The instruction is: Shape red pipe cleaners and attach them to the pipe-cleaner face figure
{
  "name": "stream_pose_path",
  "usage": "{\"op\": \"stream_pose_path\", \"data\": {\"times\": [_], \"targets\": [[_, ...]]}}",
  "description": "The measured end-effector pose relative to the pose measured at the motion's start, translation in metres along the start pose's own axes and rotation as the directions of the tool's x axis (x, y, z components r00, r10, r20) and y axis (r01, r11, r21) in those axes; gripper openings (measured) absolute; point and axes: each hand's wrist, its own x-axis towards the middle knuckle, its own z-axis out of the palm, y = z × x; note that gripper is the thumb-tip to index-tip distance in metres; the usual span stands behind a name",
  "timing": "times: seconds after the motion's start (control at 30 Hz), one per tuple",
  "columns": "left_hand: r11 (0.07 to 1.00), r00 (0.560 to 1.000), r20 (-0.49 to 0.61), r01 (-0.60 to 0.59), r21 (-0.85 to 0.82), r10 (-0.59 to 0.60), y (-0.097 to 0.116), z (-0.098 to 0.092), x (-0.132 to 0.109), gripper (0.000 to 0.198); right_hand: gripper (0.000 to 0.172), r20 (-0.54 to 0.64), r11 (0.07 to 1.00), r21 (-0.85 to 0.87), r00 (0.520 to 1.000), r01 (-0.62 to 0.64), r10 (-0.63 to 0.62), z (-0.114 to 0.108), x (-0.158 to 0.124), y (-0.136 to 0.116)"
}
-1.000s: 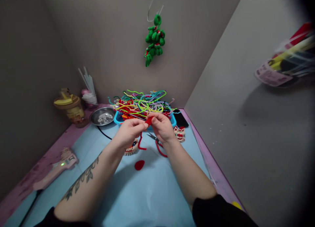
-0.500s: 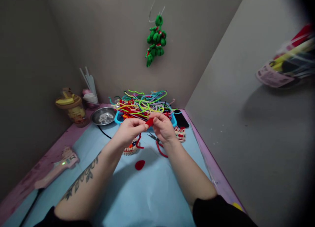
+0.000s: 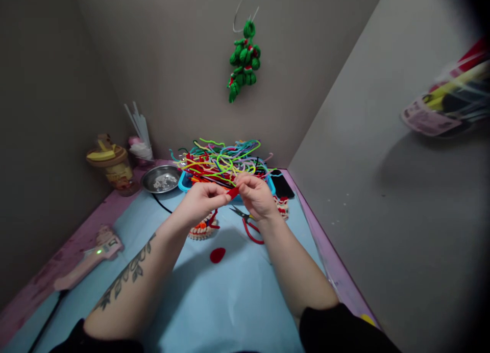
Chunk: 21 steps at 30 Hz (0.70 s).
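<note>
My left hand (image 3: pixel 204 202) is closed, thumb and finger pinching a red fuzzy pipe cleaner piece (image 3: pixel 233 192). From the other side my right hand (image 3: pixel 255 194) pinches the same piece at its far end. A red strand hangs below my left fingers. On the blue sheet under my hands lies a red petal-shaped piece (image 3: pixel 217 255). Scissors (image 3: pixel 252 231) with red handles rest below my right hand. Partly behind my left wrist is a cream bundle (image 3: pixel 201 230) with orange and red parts.
A blue basket (image 3: pixel 184 183) heaped with coloured pipe cleaners stands at the back. Left of it are a metal bowl (image 3: pixel 148 183) and a lidded cup (image 3: pixel 117 171). A pink glue gun (image 3: pixel 90 261) lies at left, lit green. A black phone (image 3: pixel 282 186) lies at right.
My fingers have shifted slightly on the red piece, and less of it shows between them. The hanging red strand has moved a little up and left.
</note>
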Motion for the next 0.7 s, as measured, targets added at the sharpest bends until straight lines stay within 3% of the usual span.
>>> {"op": "stream_pose_path", "data": {"times": [0.13,0.2,0.27,0.37,0.5,0.6,0.7], "targets": [[0.988,0.996,-0.061,-0.057,0.140,0.066,0.003,-0.006,-0.001,0.025,0.031,0.069,0.994,-0.110,0.998,-0.008,0.015,-0.006,-0.001,-0.013],[0.951,0.983,-0.088,-0.128,0.280,0.158,0.004,-0.008,-0.001,0.022,0.026,0.104,0.930,-0.353,0.992,0.102,-0.069,-0.005,-0.004,-0.023],[0.875,0.959,-0.075,-0.215,0.434,0.272,0.003,-0.009,-0.002,0.018,0.018,0.180,0.733,-0.636,0.970,0.240,-0.161,-0.002,-0.007,-0.033],[0.698,0.916,0.012,-0.313,0.644,0.400,0.001,-0.006,-0.003,0.018,0.014,0.322,0.460,-0.810,0.931,0.365,-0.172,0.006,-0.013,-0.038],[0.453,0.891,0.099,-0.318,0.833,0.443,0.002,-0.002,-0.007,0.022,0.011,0.360,0.270,-0.886,0.926,0.378,-0.114,0.012,-0.017,-0.036],[0.461,0.880,0.111,-0.345,0.817,0.462,0.002,-0.003,-0.008,0.021,0.010,0.309,0.289,-0.897,0.942,0.333,-0.127,0.012,-0.017,-0.035],[0.587,0.872,0.071,-0.384,0.713,0.484,0.001,-0.008,-0.005,0.021,0.012,0.182,0.432,-0.871,0.970,0.235,-0.162,0.011,-0.014,-0.036]]}}
